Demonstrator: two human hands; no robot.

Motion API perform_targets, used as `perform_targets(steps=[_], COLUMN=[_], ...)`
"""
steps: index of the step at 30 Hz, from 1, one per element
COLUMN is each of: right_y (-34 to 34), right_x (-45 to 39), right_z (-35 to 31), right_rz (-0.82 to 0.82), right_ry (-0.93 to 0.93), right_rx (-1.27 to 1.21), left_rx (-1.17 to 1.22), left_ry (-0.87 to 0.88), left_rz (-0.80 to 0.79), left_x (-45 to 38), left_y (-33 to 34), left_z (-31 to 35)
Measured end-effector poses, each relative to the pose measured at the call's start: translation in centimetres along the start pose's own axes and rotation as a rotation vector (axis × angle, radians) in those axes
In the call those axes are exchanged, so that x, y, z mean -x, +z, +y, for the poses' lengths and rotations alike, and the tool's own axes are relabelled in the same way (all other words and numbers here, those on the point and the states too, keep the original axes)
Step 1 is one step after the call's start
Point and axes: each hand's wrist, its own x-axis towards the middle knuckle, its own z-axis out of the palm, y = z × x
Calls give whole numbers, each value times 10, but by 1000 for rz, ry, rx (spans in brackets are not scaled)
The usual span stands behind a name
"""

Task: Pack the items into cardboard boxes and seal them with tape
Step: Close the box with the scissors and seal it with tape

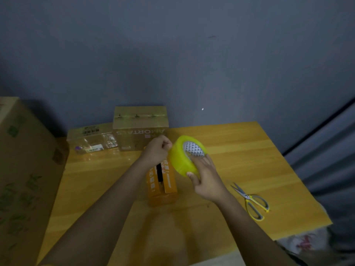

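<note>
I held the yellow tape roll (184, 154) up over the small orange box (162, 186) on the wooden table (240, 156), my right hand (206, 178) wrapped round its lower edge, my left hand (156, 150) curled and pinching at its rim, the scissors (250, 201) lying off to the right.
</note>
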Motion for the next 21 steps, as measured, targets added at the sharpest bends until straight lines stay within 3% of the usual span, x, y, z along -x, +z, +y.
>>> perform_targets(steps=[4, 13, 16, 21], right_y=[-5, -15, -21, -33], right_x=[-11, -30, -35, -30], right_z=[0, 10, 13, 18], right_rz=[-47, -145, -80, -5], right_ry=[19, 161, 275, 395], right_rx=[32, 41, 68, -105], left_rx=[-238, -257, -178, -165], left_ry=[-22, -39, -10, 9], left_rz=[47, 101, 102, 70], left_x=[-4, -9, -12, -16], left_y=[3, 6, 1, -2], left_z=[16, 30, 36, 42])
